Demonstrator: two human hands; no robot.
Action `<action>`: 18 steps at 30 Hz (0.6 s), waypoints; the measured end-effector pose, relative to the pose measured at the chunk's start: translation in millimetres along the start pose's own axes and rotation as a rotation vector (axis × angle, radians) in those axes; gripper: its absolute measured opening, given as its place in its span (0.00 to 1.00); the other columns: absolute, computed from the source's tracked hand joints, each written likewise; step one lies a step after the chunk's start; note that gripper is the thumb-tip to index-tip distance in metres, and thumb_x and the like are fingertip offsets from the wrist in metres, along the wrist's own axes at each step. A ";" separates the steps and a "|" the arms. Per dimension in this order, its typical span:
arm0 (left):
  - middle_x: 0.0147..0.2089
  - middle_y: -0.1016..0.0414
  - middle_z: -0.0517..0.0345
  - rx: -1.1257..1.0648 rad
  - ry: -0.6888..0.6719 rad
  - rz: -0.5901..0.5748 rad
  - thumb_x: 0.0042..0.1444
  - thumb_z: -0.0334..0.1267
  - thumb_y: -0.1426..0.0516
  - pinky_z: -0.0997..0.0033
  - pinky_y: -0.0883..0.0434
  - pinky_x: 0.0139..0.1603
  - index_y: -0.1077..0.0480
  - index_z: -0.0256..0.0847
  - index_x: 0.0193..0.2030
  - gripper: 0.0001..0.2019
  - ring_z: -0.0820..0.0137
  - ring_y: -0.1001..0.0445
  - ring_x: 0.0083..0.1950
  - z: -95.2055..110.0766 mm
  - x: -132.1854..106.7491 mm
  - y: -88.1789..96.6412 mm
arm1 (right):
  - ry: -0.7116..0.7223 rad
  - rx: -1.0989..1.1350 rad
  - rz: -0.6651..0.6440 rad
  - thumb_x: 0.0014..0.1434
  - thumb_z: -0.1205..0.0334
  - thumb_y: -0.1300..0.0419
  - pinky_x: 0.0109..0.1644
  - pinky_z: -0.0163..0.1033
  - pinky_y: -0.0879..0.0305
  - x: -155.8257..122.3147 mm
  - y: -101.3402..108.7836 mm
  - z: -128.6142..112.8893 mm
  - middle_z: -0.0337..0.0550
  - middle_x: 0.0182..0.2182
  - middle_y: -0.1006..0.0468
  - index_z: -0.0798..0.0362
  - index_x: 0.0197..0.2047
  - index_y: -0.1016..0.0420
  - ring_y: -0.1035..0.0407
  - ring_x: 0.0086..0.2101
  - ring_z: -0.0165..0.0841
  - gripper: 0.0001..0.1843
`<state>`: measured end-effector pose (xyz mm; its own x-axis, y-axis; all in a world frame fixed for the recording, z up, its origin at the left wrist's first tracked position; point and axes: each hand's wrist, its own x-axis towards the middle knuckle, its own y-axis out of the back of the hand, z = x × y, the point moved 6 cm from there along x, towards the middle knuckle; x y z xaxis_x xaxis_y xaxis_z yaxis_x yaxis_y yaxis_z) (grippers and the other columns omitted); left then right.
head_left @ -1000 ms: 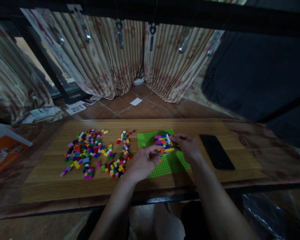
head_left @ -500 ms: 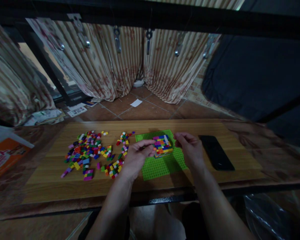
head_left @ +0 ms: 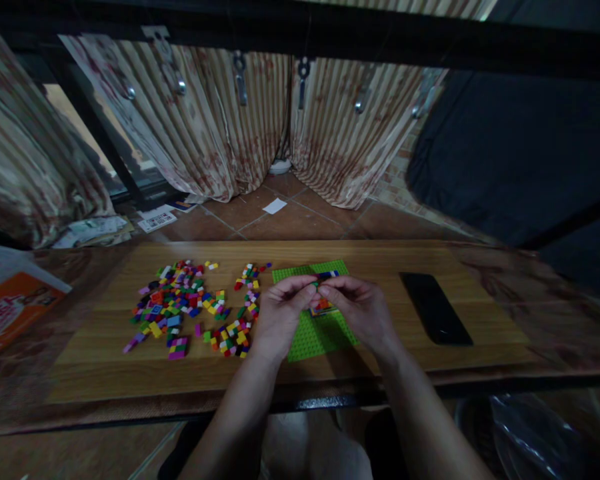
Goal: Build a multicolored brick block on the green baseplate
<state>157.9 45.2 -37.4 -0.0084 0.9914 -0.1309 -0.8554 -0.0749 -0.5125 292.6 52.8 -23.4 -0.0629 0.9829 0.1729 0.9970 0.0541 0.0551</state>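
Note:
A green baseplate (head_left: 314,339) lies on the wooden table (head_left: 290,370). On it stands a block built of small coloured bricks (head_left: 323,306), mostly hidden by my hands. My left hand (head_left: 280,316) and my right hand (head_left: 356,310) meet over the block, fingertips pinched together on its top. A wide scatter of loose coloured bricks (head_left: 175,300) lies to the left, with a smaller cluster (head_left: 233,335) just beside my left hand.
A black phone (head_left: 435,308) lies flat at the right of the baseplate. An orange and white box (head_left: 7,310) sits at the far left. Striped curtains (head_left: 240,127) hang beyond the table, with papers (head_left: 153,218) on the tiled floor.
Both hands have come together from either side of the brick block and now cover its top. The baseplate has shifted slightly leftward.

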 end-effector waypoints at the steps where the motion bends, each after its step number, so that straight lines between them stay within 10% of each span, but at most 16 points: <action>1: 0.28 0.21 0.58 0.013 -0.013 0.006 0.41 0.34 0.31 0.77 0.26 0.34 0.21 0.36 0.33 0.10 0.76 0.25 0.28 0.1 0.1 -0.2 | 0.003 -0.008 -0.011 0.53 0.54 0.34 0.37 0.37 0.32 -0.4 -1.2 -0.4 0.40 0.25 0.21 0.52 0.29 0.21 0.28 0.29 0.31 0.10; 8: 0.29 0.20 0.58 -0.035 0.001 0.003 0.41 0.36 0.31 0.74 0.26 0.35 0.21 0.37 0.33 0.10 0.75 0.24 0.28 -4.0 -1.0 -2.6 | -0.084 0.081 -0.010 0.50 0.52 0.32 0.34 0.37 0.35 -2.1 2.7 -8.5 0.39 0.24 0.23 0.53 0.27 0.21 0.31 0.26 0.30 0.12; 18: 0.28 0.22 0.60 -0.021 -0.010 0.097 0.38 0.36 0.30 0.73 0.25 0.37 0.22 0.36 0.32 0.12 0.75 0.24 0.29 8.6 1.8 13.5 | -0.214 -0.271 0.309 0.42 0.49 0.31 0.27 0.36 0.43 4.0 68.8 21.7 0.40 0.19 0.25 0.56 0.26 0.19 0.36 0.22 0.30 0.17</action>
<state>141.9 46.9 -37.2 -0.0958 0.9803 -0.1725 -0.8394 -0.1727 -0.5154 362.0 64.3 -40.2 0.2746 0.9614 0.0159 0.9182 -0.2671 0.2926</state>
